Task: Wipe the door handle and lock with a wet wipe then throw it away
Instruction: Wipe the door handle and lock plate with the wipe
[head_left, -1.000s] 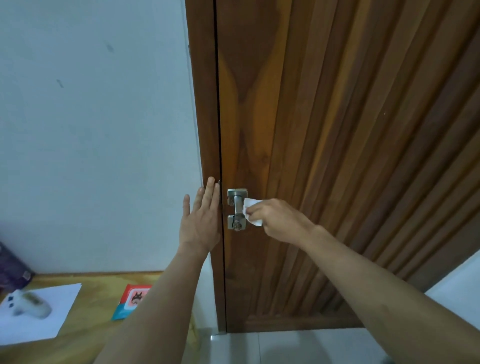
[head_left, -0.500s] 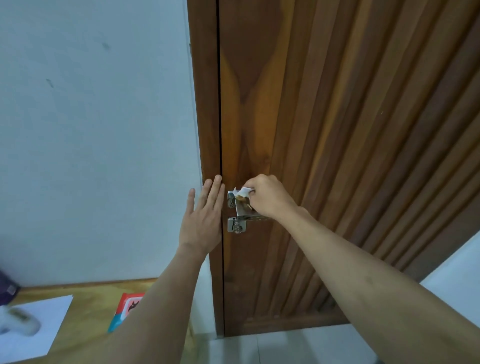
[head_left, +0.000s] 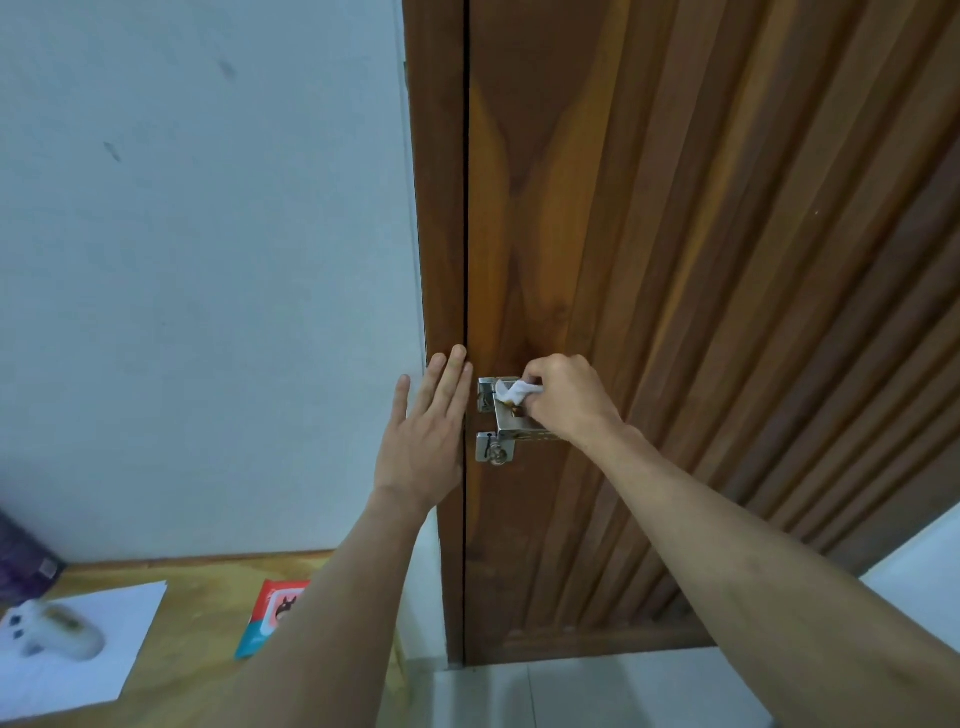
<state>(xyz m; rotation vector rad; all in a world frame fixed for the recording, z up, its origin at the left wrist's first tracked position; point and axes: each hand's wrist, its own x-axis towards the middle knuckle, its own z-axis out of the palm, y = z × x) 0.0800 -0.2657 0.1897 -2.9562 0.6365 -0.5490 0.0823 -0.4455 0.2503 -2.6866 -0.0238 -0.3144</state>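
Observation:
A metal door handle (head_left: 511, 425) is fixed to the left edge of a brown wooden door (head_left: 701, 260). Just below it sits the lock (head_left: 495, 448) with a key in its cylinder. My right hand (head_left: 566, 400) is closed on a crumpled white wet wipe (head_left: 514, 391) and presses it against the top of the handle. My left hand (head_left: 426, 436) lies flat with its fingers spread on the door frame, just left of the handle, holding nothing.
A wooden table (head_left: 197, 613) stands at the lower left with a white sheet of paper (head_left: 78, 649), a white device (head_left: 52, 626) and a red and blue wipe packet (head_left: 267, 613) on it. A pale wall (head_left: 208, 260) fills the left; a tiled floor (head_left: 571, 696) lies below the door.
My right hand has gone from beside the handle's lower part up to its top with the wipe. My left hand has stayed on the frame.

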